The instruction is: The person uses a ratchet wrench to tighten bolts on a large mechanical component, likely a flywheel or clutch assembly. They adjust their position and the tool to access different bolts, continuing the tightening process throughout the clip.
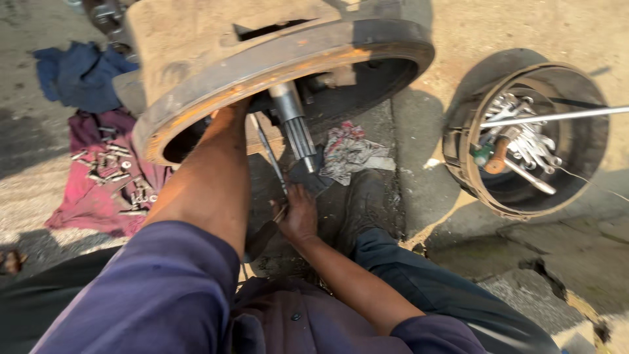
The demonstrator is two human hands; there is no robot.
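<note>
A large rusty brake drum [275, 59] hangs on a vehicle hub in front of me. A splined steel axle shaft [298, 128] sticks down out of its middle. My left arm reaches up under the drum's rim, and my left hand [221, 113] is almost wholly hidden inside, so its grip cannot be made out. Below the shaft, my right hand [298, 213] is closed around the lower end of a thin metal rod [267, 152] that slants up toward the drum. My dark boot [360, 196] rests on the ground beside that hand.
A second drum [462, 141] lies on the ground at the right, holding several wrenches [524, 141], with a long steel bar [557, 116] across it. A maroon cloth [92, 203] with bolts [111, 164], a blue cloth [78, 72] and a patterned rag [350, 151] lie around. Cracked concrete lies at lower right.
</note>
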